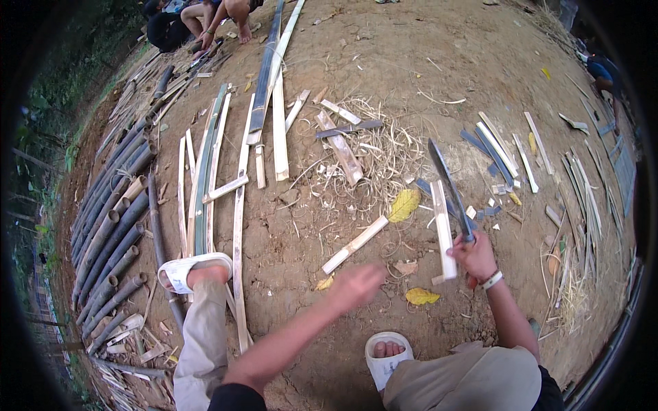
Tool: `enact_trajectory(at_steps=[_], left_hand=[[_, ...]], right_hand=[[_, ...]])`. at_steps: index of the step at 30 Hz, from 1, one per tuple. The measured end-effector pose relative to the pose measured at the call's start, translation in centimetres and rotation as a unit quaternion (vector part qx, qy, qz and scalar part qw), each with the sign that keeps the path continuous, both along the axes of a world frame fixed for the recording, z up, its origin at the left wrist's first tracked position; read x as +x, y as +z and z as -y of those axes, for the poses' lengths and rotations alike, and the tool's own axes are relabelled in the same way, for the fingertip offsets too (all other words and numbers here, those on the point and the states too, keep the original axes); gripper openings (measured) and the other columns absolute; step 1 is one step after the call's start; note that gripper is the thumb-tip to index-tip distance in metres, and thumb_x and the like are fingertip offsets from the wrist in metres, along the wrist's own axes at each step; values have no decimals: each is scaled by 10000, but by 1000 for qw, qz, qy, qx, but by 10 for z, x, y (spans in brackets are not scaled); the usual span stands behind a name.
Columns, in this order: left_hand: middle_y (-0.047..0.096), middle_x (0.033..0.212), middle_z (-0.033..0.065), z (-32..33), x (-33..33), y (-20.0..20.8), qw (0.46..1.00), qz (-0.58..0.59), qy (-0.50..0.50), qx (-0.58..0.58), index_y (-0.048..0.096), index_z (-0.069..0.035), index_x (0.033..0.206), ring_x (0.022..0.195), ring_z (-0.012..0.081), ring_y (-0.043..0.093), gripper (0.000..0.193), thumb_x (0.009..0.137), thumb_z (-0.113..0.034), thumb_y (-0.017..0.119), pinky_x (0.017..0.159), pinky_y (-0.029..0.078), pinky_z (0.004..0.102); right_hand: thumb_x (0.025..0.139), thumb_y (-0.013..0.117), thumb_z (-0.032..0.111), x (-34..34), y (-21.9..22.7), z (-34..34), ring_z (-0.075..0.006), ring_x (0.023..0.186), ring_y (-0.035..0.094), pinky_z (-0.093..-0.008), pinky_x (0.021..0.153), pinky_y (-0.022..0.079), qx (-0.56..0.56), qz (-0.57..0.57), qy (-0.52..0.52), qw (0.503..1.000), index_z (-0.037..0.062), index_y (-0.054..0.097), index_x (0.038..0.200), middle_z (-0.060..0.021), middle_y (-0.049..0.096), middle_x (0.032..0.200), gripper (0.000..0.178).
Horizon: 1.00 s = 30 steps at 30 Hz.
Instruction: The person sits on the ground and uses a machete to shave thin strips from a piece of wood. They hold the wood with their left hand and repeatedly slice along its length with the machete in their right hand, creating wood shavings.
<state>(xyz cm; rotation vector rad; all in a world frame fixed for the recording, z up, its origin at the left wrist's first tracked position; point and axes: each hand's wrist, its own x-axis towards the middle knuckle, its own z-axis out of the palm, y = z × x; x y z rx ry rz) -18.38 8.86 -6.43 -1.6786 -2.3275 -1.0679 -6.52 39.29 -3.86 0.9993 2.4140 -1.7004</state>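
My right hand grips the handle of a long dark machete, whose blade points up and away over the dirt. A pale split bamboo piece stands just left of that hand, touching the ground. My left hand is blurred, held over the soil with its fingers loosely apart and nothing in it. A short bamboo strip lies just beyond it, beside a yellow leaf. My feet in white sandals rest on the ground.
Long split bamboo slats lie to the left, with round bamboo poles stacked at the far left. Shavings and short offcuts litter the dirt ahead and right. Other people crouch at the top left.
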Motion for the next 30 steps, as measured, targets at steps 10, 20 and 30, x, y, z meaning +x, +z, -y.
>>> enact_trajectory(at_steps=[10, 20, 30], left_hand=[[686, 899, 238, -19, -281, -48, 938, 36, 310, -151, 645, -17, 944, 811, 426, 674, 137, 891, -40, 521, 727, 554, 514], [680, 1072, 225, -73, -366, -74, 913, 24, 266, -309, 535, -118, 1338, 1034, 398, 654, 489, 854, -50, 573, 878, 536, 495], [685, 865, 216, -45, -309, -28, 934, -53, 239, -259, 537, -1, 1024, 830, 428, 669, 167, 941, -144, 564, 714, 533, 536]], right_hand=[[872, 671, 509, 34, -34, -26, -403, 730, 661, -508, 655, 494, 383, 135, -100, 908, 73, 615, 1137, -191, 657, 729, 513], [921, 609, 506, 19, -34, -44, -403, 698, 665, -512, 635, 484, 359, 225, -86, 902, 110, 584, 1178, -178, 652, 689, 473], [936, 592, 496, 20, -39, -42, -408, 684, 661, -503, 610, 486, 377, 200, -77, 901, 102, 592, 1146, -191, 647, 694, 446]])
